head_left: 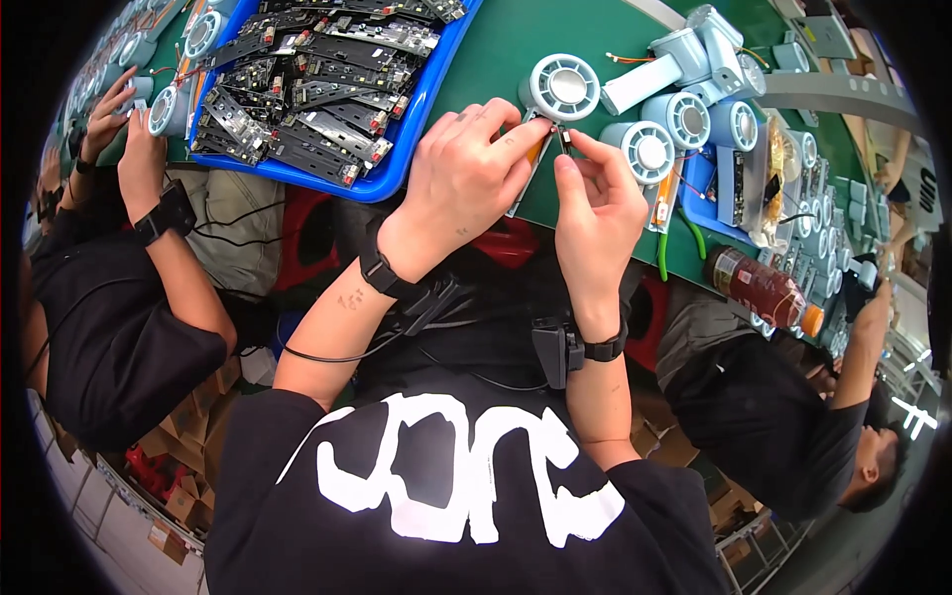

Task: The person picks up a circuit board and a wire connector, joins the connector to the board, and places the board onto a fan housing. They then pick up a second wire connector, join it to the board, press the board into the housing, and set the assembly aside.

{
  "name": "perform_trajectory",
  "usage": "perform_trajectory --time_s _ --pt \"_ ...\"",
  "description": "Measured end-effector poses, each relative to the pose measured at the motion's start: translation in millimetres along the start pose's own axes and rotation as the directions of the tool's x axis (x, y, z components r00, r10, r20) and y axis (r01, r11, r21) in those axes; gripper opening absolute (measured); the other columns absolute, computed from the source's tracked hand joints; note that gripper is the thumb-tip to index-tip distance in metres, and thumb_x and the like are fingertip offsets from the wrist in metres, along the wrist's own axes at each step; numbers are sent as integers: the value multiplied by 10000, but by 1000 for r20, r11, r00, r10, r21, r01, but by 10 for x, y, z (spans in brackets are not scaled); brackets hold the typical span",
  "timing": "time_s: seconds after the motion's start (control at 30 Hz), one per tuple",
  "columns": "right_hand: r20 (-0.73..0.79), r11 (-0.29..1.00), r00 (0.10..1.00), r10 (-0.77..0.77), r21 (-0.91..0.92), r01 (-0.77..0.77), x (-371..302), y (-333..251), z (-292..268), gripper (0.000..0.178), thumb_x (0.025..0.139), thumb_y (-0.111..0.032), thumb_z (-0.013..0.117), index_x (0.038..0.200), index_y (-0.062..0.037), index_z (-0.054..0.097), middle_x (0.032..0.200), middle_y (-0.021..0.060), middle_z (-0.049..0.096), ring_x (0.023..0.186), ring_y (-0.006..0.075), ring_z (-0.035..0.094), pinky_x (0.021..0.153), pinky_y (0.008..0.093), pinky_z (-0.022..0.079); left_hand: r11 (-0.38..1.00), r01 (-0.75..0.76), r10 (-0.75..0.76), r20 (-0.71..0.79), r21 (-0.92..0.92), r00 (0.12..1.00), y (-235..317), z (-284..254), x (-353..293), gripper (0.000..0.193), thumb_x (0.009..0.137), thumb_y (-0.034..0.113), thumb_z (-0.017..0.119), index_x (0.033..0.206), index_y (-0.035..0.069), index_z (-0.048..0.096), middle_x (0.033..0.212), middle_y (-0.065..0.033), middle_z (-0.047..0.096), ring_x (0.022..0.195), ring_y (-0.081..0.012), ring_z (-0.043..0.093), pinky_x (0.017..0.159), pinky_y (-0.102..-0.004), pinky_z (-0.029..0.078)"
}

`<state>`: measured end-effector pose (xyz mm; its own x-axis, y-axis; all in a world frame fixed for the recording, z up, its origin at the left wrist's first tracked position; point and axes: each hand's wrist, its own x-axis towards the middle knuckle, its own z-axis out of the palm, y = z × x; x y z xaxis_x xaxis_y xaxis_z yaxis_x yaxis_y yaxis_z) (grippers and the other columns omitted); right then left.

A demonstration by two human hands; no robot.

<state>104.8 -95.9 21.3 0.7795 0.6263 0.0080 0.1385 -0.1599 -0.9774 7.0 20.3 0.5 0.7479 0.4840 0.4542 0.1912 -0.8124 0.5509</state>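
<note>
My left hand (466, 174) rests on the green table's front edge and pinches the handle of a small white round fan (562, 87), where an orange strip shows under my fingers. My right hand (593, 203) pinches a small dark part (564, 138) right at that handle, fingertips almost touching those of my left hand. Both wrists wear black bands with cables.
A blue tray (407, 139) of dark circuit boards lies to the left. More white and pale blue fans (684, 114) and a smaller blue tray (706, 188) lie to the right, next to a brown bottle (762, 288). Other people work on both sides of me.
</note>
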Motion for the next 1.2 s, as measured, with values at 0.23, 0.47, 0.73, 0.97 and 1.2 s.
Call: perform_trajectory --time_s 0.23,0.47,0.73,0.97,1.2 --pt "-86 997 996 -9 -80 2 29 -8 119 182 926 12 688 1106 38 670 955 56 696 834 90 659 736 234 527 990 68 -81 -102 -122 991 93 112 -98 264 872 -9 670 1128 42 707 965 -95 679 800 -268 682 726 -370 557" --pt "-57 858 952 -300 -452 243 45 -36 156 197 880 9 699 1076 9 684 998 120 709 916 247 692 797 346 542 885 224 -300 -131 -408 945 169 236 -258 229 909 -61 651 1128 -4 685 1007 -155 742 890 -265 751 751 -339 595" --pt "50 706 897 -438 -599 378 66 17 117 216 870 -2 706 1086 -10 694 1098 163 722 1018 353 676 864 416 539 908 136 -197 -118 -396 973 88 215 -258 250 859 -48 671 1105 -9 647 984 -188 713 884 -368 706 765 -415 583" --pt "86 680 854 -514 -565 467 95 139 112 236 894 0 689 1130 -10 690 1108 178 737 997 336 708 834 395 557 921 96 -161 -147 -378 976 80 223 -265 240 842 -55 671 1076 -5 651 949 -183 709 891 -365 702 766 -424 579" --pt "73 780 963 -259 -572 253 -7 -92 169 287 921 -8 663 1207 1 659 1069 202 745 969 368 729 797 407 571 924 97 -161 -145 -370 976 82 217 -261 232 849 -46 665 1078 -10 655 969 -186 715 895 -368 706 775 -424 580"
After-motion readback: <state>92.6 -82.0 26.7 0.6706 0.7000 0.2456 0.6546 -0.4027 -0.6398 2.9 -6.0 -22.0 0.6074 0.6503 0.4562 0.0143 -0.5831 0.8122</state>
